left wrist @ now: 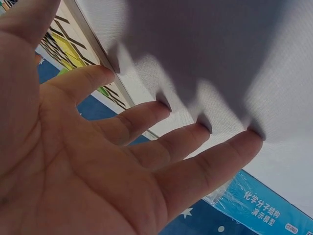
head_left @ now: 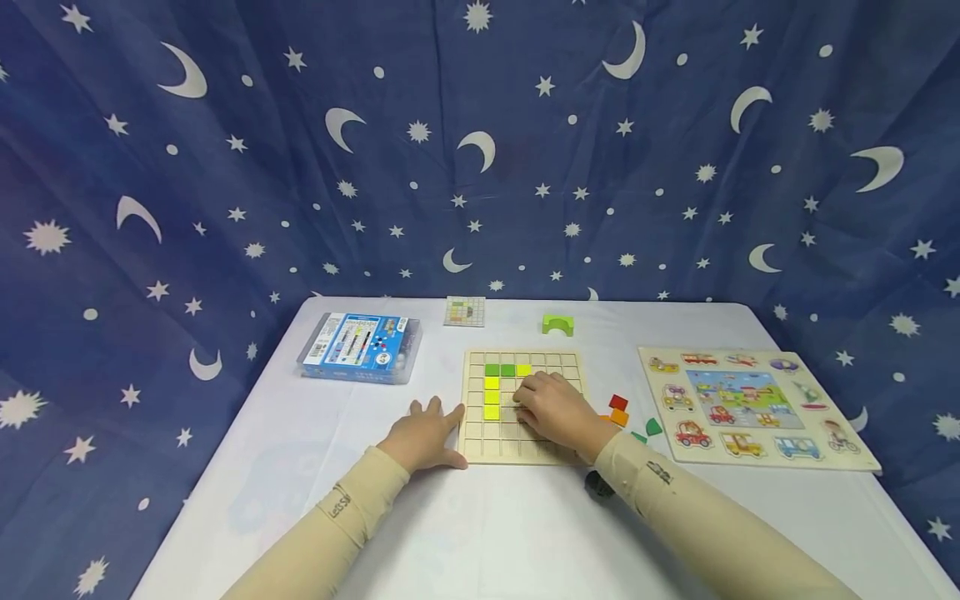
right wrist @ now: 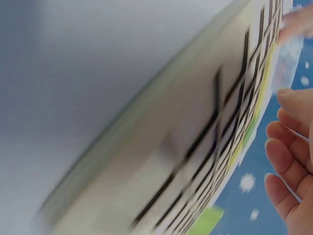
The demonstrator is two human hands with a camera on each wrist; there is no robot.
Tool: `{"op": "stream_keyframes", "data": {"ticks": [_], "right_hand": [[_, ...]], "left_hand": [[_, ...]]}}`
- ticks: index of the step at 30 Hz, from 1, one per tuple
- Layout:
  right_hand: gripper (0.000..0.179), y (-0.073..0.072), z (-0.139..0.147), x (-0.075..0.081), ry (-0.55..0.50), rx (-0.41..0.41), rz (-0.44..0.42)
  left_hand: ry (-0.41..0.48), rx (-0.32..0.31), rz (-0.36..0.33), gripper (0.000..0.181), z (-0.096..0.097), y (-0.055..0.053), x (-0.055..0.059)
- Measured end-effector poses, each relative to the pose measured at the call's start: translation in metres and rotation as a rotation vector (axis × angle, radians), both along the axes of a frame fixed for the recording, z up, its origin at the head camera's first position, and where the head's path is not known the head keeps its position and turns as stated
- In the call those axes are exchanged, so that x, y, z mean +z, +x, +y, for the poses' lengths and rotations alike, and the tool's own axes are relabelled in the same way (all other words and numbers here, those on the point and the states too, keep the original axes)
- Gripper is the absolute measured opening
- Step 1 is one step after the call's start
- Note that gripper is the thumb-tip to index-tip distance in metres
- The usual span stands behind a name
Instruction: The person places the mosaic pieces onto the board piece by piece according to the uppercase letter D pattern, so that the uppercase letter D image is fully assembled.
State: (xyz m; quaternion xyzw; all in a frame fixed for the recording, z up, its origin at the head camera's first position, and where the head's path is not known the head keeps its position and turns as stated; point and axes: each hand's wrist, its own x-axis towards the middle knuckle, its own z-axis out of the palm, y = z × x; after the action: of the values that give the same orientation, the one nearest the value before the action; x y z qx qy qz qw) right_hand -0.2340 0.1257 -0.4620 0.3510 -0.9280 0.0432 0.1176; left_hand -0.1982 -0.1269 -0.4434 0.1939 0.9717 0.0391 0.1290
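A wooden grid board (head_left: 480, 446) lies on the table, with green and yellow square tiles (head_left: 491, 396) set in an L shape. At its left edge my left hand (head_left: 426, 437) rests with spread fingers. The left wrist view shows its fingertips (left wrist: 252, 134) on the white cloth, the palm holding nothing. My right hand (head_left: 555, 408) is over the board's right half, fingers loosely bent. In the right wrist view no piece shows in the right hand (right wrist: 293, 156). Right of the board lie loose red (head_left: 618, 402), orange (head_left: 618, 417) and green (head_left: 653, 427) pieces, partly hidden by that hand.
A clear case with a blue label (head_left: 360, 346) stands at the left. A small pattern card (head_left: 465, 312) and a green arch block (head_left: 557, 325) lie behind the board. A vehicle picture puzzle (head_left: 750, 408) is at the right; a dark object (head_left: 598, 485) sits by the right forearm.
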Motion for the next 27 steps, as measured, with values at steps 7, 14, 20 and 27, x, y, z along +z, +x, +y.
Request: {"op": "stream_keyframes", "data": {"ticks": [7,14,20,27], "right_hand": [[0.02,0.013,0.062,0.001,-0.056,-0.066,-0.013],[0.021,0.031,0.103,-0.008,-0.048,-0.146,-0.036],[0.021,0.035,0.113,-0.016,-0.029,-0.177,-0.069],[0.019,0.033,0.117,-0.02,-0.038,-0.201,-0.099]], "left_hand": [[-0.003,0.008,-0.009,0.094,-0.001,0.0,-0.002],[-0.001,0.01,-0.004,0.094,0.0,0.0,0.001],[-0.004,0.012,-0.006,0.095,-0.001,-0.002,0.0],[0.005,0.01,-0.012,0.095,0.0,-0.001,0.0]]}}
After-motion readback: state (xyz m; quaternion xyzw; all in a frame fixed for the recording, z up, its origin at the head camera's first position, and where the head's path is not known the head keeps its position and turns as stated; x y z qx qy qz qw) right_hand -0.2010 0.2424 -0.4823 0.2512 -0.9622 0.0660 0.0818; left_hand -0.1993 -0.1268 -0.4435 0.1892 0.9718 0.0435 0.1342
